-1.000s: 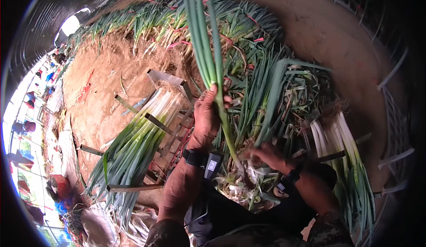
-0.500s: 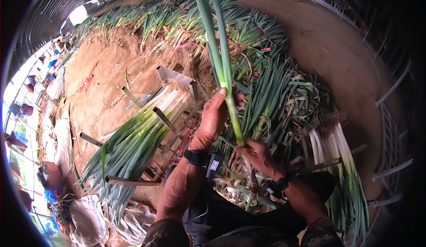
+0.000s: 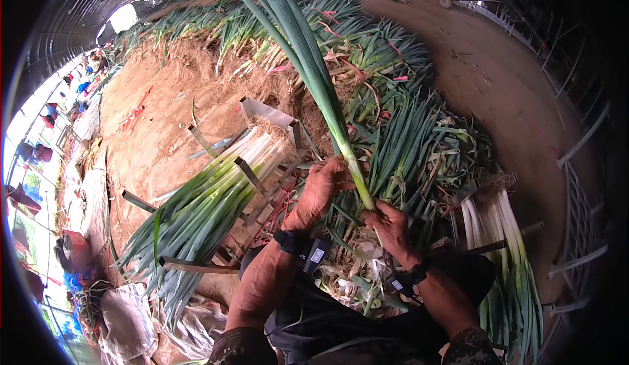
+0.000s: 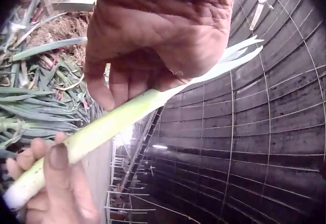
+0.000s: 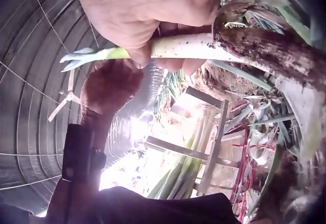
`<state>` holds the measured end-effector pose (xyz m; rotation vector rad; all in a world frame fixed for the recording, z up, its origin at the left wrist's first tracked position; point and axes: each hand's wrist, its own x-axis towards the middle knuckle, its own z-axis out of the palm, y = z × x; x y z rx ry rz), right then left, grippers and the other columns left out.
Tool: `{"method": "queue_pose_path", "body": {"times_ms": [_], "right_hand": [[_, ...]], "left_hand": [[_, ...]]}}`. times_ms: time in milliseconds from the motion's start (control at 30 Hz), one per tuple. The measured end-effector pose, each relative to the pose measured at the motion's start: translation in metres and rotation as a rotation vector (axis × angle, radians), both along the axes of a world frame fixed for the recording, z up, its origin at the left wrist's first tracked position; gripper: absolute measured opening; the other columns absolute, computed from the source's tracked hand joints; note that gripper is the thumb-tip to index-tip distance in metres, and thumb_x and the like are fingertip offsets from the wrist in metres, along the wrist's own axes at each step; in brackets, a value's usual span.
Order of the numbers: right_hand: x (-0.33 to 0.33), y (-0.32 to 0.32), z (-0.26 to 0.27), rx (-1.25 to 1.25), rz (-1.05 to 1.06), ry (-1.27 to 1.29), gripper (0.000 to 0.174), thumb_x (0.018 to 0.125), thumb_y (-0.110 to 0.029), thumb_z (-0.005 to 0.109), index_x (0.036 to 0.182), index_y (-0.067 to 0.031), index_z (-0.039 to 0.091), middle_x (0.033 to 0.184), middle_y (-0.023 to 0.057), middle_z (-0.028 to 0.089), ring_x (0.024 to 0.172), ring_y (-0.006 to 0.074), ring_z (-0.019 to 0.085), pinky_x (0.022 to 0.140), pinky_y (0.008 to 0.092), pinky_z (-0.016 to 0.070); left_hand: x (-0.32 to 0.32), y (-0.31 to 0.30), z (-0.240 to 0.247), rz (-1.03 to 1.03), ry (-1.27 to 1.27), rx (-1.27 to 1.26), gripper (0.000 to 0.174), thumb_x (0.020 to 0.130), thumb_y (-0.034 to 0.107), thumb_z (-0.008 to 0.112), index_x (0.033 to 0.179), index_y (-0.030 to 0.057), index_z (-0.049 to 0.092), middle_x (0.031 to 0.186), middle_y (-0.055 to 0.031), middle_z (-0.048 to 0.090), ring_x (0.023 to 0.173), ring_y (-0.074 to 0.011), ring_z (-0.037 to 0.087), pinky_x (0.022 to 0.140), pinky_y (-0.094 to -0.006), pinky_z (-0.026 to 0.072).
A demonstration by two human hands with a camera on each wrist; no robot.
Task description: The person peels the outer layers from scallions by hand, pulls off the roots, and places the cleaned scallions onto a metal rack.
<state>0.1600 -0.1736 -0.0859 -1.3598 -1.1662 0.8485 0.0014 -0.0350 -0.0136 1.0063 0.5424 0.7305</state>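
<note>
A long green onion (image 3: 319, 86) slants across the head view, its leaves pointing up and to the left. My left hand (image 3: 319, 191) holds it where the green turns pale. Just below, my right hand (image 3: 390, 229) pinches the pale shank between thumb and fingers. In the left wrist view, the right thumb (image 4: 58, 156) presses along the stalk. Brown, soil-spotted outer skin (image 5: 270, 50) hangs from the lower stalk beside my right hand in the right wrist view. The root end is hidden in the head view.
On the left, a metal rack (image 3: 252, 176) holds trimmed green onions (image 3: 196, 217); another bunch (image 3: 508, 253) lies in a rack at right. Stripped leaves and skins (image 3: 360, 280) litter the ground between the legs. Unpeeled onions (image 3: 400, 142) are heaped ahead.
My right hand has come up from the lower end of the stalk and now pinches the shank close under my left. Both hands have shifted right, and the leaves lean further left.
</note>
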Motion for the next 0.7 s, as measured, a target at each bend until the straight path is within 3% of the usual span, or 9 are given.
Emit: {"method": "queue_pose_path", "body": {"times_ms": [100, 200, 400, 467, 500, 633, 700], "right_hand": [[-0.002, 0.0, 0.001, -0.014, -0.028, 0.084, 0.024, 0.093, -0.013, 0.071, 0.113, -0.0008, 0.068, 0.074, -0.0047, 0.06, 0.066, 0.0025, 0.052, 0.06, 0.0207, 0.0445], [-0.004, 0.0, 0.012, -0.048, -0.023, 0.198, 0.025, 0.093, -0.015, 0.07, 0.114, -0.0004, 0.068, 0.074, -0.004, 0.06, 0.065, 0.0039, 0.053, 0.059, 0.0212, 0.0441], [0.0, -0.005, 0.036, -0.083, 0.153, 0.293, 0.029, 0.098, -0.021, 0.062, 0.117, 0.0011, 0.066, 0.079, 0.001, 0.063, 0.061, 0.0078, 0.055, 0.056, 0.0249, 0.0451], [-0.003, -0.006, 0.053, -0.104, 0.183, 0.333, 0.032, 0.1, -0.024, 0.057, 0.118, 0.0023, 0.064, 0.081, 0.0046, 0.065, 0.057, 0.0105, 0.055, 0.052, 0.0261, 0.0442], [-0.005, -0.006, 0.051, -0.091, 0.215, 0.474, 0.034, 0.101, -0.025, 0.055, 0.119, 0.0028, 0.063, 0.079, 0.0065, 0.064, 0.056, 0.0105, 0.053, 0.05, 0.0244, 0.0427], [0.0, -0.007, 0.063, -0.154, 0.364, 0.779, 0.037, 0.102, -0.027, 0.053, 0.122, 0.0035, 0.061, 0.078, 0.0087, 0.062, 0.054, 0.0093, 0.051, 0.046, 0.0225, 0.0406], [0.002, -0.007, 0.064, -0.163, 0.362, 0.778, 0.038, 0.102, -0.028, 0.053, 0.121, 0.0039, 0.061, 0.078, 0.0088, 0.062, 0.054, 0.0088, 0.05, 0.046, 0.0222, 0.0401]], "left_hand": [[0.003, -0.002, -0.003, 0.03, 0.048, 0.199, 0.04, 0.098, 0.025, 0.047, 0.121, -0.0039, 0.061, 0.116, -0.0151, 0.069, 0.101, -0.0208, 0.067, 0.089, -0.0341, 0.0529], [0.008, -0.009, -0.001, 0.073, -0.054, 0.189, 0.034, 0.1, 0.017, 0.045, 0.12, -0.0042, 0.063, 0.113, -0.0113, 0.071, 0.09, -0.0149, 0.067, 0.08, -0.0295, 0.0548], [0.017, -0.008, -0.004, 0.141, -0.225, -0.038, 0.031, 0.1, 0.016, 0.048, 0.118, -0.0037, 0.063, 0.105, -0.0097, 0.071, 0.083, -0.0157, 0.069, 0.073, -0.028, 0.0568], [0.018, -0.008, -0.011, 0.131, -0.115, -0.086, 0.03, 0.099, 0.015, 0.048, 0.116, -0.0036, 0.063, 0.102, -0.0098, 0.071, 0.079, -0.0162, 0.07, 0.07, -0.0283, 0.0575], [0.016, -0.007, -0.017, 0.127, -0.061, -0.112, 0.029, 0.099, 0.014, 0.048, 0.115, -0.0036, 0.064, 0.101, -0.0098, 0.071, 0.077, -0.0165, 0.07, 0.068, -0.0285, 0.0579], [0.016, -0.009, -0.038, 0.004, 0.203, 0.564, 0.027, 0.094, 0.01, 0.053, 0.113, -0.002, 0.067, 0.091, -0.0099, 0.073, 0.078, -0.0198, 0.071, 0.068, -0.0331, 0.0577], [0.02, -0.001, -0.065, 0.075, 0.421, 0.646, 0.026, 0.09, 0.008, 0.058, 0.112, -0.0015, 0.068, 0.093, -0.0083, 0.073, 0.081, -0.0205, 0.071, 0.075, -0.0346, 0.0559]]}}
